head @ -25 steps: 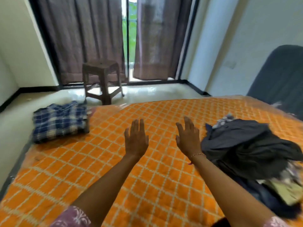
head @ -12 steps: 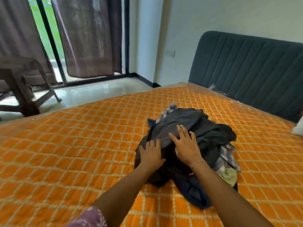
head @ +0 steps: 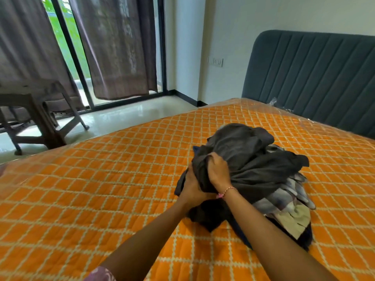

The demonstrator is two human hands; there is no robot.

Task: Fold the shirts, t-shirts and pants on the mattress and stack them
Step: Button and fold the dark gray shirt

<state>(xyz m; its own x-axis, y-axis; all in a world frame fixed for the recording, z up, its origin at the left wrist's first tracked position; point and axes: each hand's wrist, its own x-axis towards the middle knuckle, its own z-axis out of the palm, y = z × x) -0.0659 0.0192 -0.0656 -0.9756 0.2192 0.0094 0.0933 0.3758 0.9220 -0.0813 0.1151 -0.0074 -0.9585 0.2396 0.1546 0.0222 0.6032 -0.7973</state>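
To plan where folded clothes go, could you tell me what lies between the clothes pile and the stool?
In the head view, only bare orange mattress and floor separate the clothes pile from the stool.

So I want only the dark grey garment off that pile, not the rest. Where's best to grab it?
Grip the dark grey garment at its bunched near-left edge, coming from the near side, where both hands, left hand and right hand, grip it now. It lies topmost on the pile, so lifting should free it.
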